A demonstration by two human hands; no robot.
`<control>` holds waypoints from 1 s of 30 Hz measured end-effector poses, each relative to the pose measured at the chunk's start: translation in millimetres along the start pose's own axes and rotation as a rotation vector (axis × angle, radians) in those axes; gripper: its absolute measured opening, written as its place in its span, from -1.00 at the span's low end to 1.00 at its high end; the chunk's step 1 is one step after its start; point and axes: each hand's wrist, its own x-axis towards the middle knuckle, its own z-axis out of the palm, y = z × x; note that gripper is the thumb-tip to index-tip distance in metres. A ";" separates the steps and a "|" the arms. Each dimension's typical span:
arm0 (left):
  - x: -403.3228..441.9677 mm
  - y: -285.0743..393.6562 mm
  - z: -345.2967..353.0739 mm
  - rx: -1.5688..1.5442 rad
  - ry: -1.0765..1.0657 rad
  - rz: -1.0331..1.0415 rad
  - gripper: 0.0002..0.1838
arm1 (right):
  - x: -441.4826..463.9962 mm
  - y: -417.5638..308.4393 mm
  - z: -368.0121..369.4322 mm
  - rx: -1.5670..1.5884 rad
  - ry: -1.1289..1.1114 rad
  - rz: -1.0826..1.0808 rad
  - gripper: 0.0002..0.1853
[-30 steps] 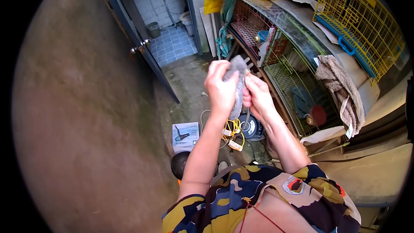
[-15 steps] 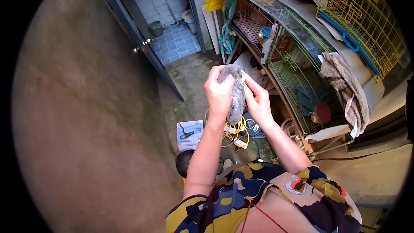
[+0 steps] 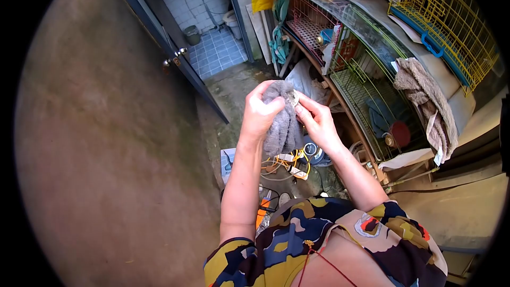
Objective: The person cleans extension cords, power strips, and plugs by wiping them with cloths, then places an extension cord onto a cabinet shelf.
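Note:
My left hand [image 3: 258, 112] is wrapped round a bunched grey fluffy cloth [image 3: 283, 132], its thumb pressing across the top. The cloth hangs down below the fingers in loose folds. A small pale, speckled thing [image 3: 292, 97] pokes out of the cloth's upper right side; its kind is too small to make out. At that spot the thumb and fingertips of my right hand [image 3: 317, 118] are pinched together, touching it or the cloth's edge.
On the right stand wire cages [image 3: 372, 101] on a wooden rack, with a brown towel [image 3: 422, 98] draped over the side and a yellow cage [image 3: 446, 21] on top. Yellow cables [image 3: 300, 166] lie on the floor below my hands. A door [image 3: 175, 53] stands ajar at left.
The grey cloth has turned and spread wider, its folds hanging looser. My left hand has shifted slightly left, and the pale thing shows more at the top. My right hand stays pinched there.

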 end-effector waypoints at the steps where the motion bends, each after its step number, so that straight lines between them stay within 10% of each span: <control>1: 0.1 -1.9 1.3 0.054 0.017 0.041 -0.68 | -0.5 0.7 0.1 0.005 0.000 0.008 -0.63; 6: -6.1 -3.0 4.0 0.211 0.110 0.074 -0.62 | -1.0 -8.4 -0.3 0.185 -0.033 0.178 -0.63; 11: -8.0 -7.5 -2.4 -0.488 0.170 -0.029 -0.71 | -1.0 -7.3 -3.8 0.364 -0.022 0.213 -0.65; 19: -7.9 -6.0 0.1 0.501 0.150 0.326 -0.79 | -6.0 -10.9 -0.5 0.151 -0.024 0.143 -0.61; 27: -10.2 -5.3 0.0 -0.257 0.301 0.050 -0.86 | -0.7 -14.7 1.8 0.074 0.017 -0.009 -0.60; 30: -20.0 -1.1 -5.5 -0.018 0.220 0.179 -0.71 | 2.6 -10.8 -3.3 -0.175 0.110 -0.249 -0.62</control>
